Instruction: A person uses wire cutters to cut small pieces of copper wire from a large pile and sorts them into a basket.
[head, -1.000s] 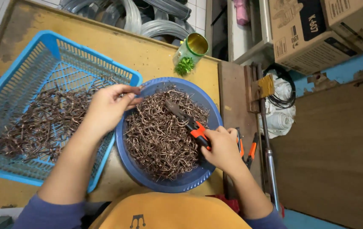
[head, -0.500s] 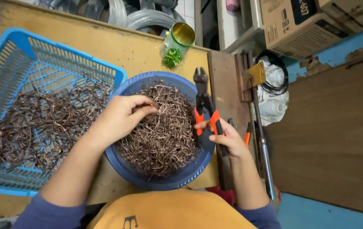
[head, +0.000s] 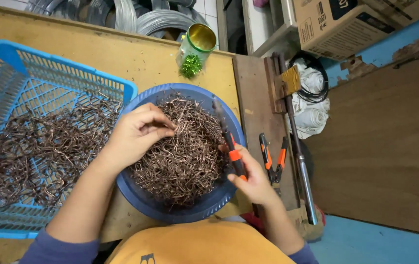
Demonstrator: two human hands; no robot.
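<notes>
Copper-brown wire hooks (head: 182, 156) are heaped in a round blue bowl (head: 170, 208) that sits on a worn wooden table (head: 121, 58), directly below both hands. The left hand (head: 138, 134) is laid on the upper left of the heap, its fingertips (head: 166, 128) drawn together in a narrow pinch on a few of the bent wires; exactly which piece is pinched cannot be told. The right hand (head: 253, 178) is seen at the bowl's right rim, its fingers curled shut around the orange-and-black handles of a pair of cutting pliers (head: 229, 142), whose dark head is angled up and away from the fingers, over the heap's right edge; the head is blurred, so whether it grips any wire cannot be told. Just right of the right-hand fingers, a second pair of orange-handled pliers (head: 273, 159) is lying on a darker wooden board (head: 253, 93), beside a long metal rod (head: 300, 151). Left of the left-hand fingers, a blue plastic basket (head: 48, 63) is holding a second, flatter spread of brown wire pieces (head: 43, 151). Beyond the fingertips, at the table's far edge, a green tin (head: 195, 46) is lying tipped with green bits at its mouth. Coils of grey wire (head: 136, 17) are noted behind the table, and a cardboard box (head: 346, 24) to the far right.
</notes>
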